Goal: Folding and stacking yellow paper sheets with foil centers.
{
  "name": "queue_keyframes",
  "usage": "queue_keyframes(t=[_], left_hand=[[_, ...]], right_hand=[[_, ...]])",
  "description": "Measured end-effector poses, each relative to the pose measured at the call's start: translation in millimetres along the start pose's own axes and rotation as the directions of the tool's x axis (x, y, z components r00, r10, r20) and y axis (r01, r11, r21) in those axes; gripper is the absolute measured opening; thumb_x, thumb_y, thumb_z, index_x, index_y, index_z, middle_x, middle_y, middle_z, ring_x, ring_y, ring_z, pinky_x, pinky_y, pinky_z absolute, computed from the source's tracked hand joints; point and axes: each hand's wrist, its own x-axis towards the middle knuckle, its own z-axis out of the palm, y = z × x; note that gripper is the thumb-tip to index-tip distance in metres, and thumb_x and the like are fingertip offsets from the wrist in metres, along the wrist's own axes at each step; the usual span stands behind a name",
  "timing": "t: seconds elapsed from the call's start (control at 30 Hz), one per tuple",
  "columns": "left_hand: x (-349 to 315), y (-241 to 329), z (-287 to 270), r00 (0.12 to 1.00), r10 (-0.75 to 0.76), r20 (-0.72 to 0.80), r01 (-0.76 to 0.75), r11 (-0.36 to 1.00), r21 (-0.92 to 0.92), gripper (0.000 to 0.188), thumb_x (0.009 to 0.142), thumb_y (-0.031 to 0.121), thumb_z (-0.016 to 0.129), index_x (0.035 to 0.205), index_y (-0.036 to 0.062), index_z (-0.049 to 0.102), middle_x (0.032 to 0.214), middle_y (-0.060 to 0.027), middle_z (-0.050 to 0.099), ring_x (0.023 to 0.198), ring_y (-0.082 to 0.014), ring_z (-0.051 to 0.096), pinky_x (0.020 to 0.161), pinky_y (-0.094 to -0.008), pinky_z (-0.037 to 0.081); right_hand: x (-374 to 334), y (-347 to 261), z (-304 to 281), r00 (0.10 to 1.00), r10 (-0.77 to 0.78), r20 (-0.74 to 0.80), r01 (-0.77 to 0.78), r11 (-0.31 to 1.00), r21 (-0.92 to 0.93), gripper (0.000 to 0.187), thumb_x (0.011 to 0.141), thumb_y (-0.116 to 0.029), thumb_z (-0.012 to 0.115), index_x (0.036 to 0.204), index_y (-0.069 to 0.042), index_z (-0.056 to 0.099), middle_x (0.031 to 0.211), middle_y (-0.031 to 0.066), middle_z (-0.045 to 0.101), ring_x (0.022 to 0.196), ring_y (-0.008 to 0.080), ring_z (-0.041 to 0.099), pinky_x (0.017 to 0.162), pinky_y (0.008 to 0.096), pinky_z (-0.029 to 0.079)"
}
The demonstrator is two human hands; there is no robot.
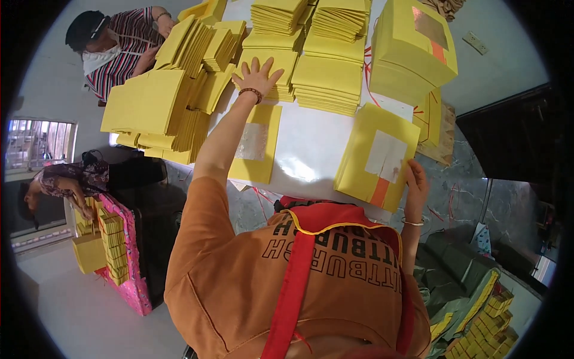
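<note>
1. Two bare hands work at one white table (308, 143), which carries many yellow envelopes; the sheets within the stacks lie too close to count.
2. One yellow envelope (269, 143) lies flat near the front edge, partly beneath the left forearm, with one whitish panel (251, 143) on its face.
3. One front pile (353, 161) lies tilted to its right; its top shows one pale panel (385, 155) and one orange strip (379, 192).
4. One taller pile (400, 66) stands behind that, topped by one shiny panel (427, 30). Further stacks fill the far middle and the left side; overlap hides their exact number.
5. Left hand (258, 78): all five fingers are spread wide, palm down, over a middle stack (286, 72). It grips nothing visible; whether the palm presses down, I cannot tell.
6. Right hand (417, 182): fingers slightly bent, tips at the right edge of the front pile. The thumb is hidden, so I cannot tell whether it pinches anything.
7. One beaded bracelet (251, 93) circles the left wrist, one bangle (412, 223) the right.
8. Two other people are in view: one in a striped top (125, 51), one in a patterned top (72, 179) beside a pink cover (134, 257).
</note>
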Motion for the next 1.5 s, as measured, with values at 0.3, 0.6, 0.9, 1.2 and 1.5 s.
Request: queue_keyframes(t=[0.3, 0.6, 0.9, 1.2, 1.5], left_hand=[[-9.4, 21.2, -27.2, 0.877, 0.083, -0.473, -0.152, 0.982, -0.11, 0.043, 0.09, 0.042, 0.041, 0.121, 0.0153, 0.054, 0.136, -0.0145, 0.036, 0.127, -0.0347, 0.028, 0.099, -0.0596, 0.015], [-165.1, 107.0, 39.9, 0.865, 0.41, -0.288, -0.45, 0.382, -0.807, 0.057, 0.092, 0.039, 0.04, 0.134, 0.0018, 0.033, 0.138, -0.0198, 0.029, 0.124, -0.0324, 0.033, 0.103, -0.0397, 0.028], [-207.0, 160.1, 60.5, 0.879, 0.454, 0.144, 0.161, 0.002, -0.987, 0.068, 0.096, 0.039, 0.034, 0.141, 0.0001, 0.001, 0.149, -0.0134, 0.002, 0.137, -0.0217, 0.001, 0.11, -0.0311, 0.007], [-220.2, 152.6, 42.9, 0.841, 0.496, 0.214, 0.319, -0.134, -0.938, 0.066, 0.092, 0.021, 0.043, 0.143, 0.0039, 0.003, 0.149, -0.0108, 0.004, 0.137, -0.0184, 0.005, 0.109, -0.0277, 0.009], [-221.6, 152.0, 52.8, 0.894, 0.413, 0.175, 0.27, -0.185, -0.945, 0.066, 0.096, 0.032, 0.036, 0.142, 0.002, -0.001, 0.149, -0.0105, 0.004, 0.137, -0.0197, 0.006, 0.109, -0.03, 0.011]], right_hand=[[1.5, 13.1, -17.8, 0.973, 0.189, -0.134, -0.163, 0.969, 0.185, 0.037, 0.092, -0.028, 0.049, 0.123, -0.007, 0.048, 0.12, 0.0054, 0.051, 0.111, 0.0149, 0.047, 0.09, 0.032, 0.04], [0.7, 46.4, 1.9, 0.953, 0.276, 0.127, -0.293, 0.725, 0.623, 0.053, 0.097, -0.039, 0.029, 0.137, -0.004, 0.029, 0.14, 0.0108, 0.032, 0.127, 0.0228, 0.032, 0.104, 0.0357, 0.026], [-13.0, 50.9, 17.8, 0.969, 0.204, 0.14, -0.247, 0.759, 0.602, 0.053, 0.098, -0.04, 0.026, 0.137, -0.006, 0.031, 0.137, 0.0057, 0.037, 0.123, 0.0176, 0.037, 0.101, 0.0309, 0.03], [-23.3, 61.2, 22.8, 0.97, 0.171, 0.175, -0.244, 0.703, 0.668, 0.05, 0.098, -0.038, 0.026, 0.138, -0.007, 0.028, 0.136, 0.0046, 0.037, 0.122, 0.0169, 0.038, 0.1, 0.0299, 0.032], [-15.4, 37.0, 16.6, 0.977, 0.084, 0.198, -0.174, 0.85, 0.497, 0.05, 0.098, -0.034, 0.026, 0.141, -0.008, 0.02, 0.142, 0.0071, 0.028, 0.129, 0.0182, 0.028, 0.105, 0.0305, 0.025]])
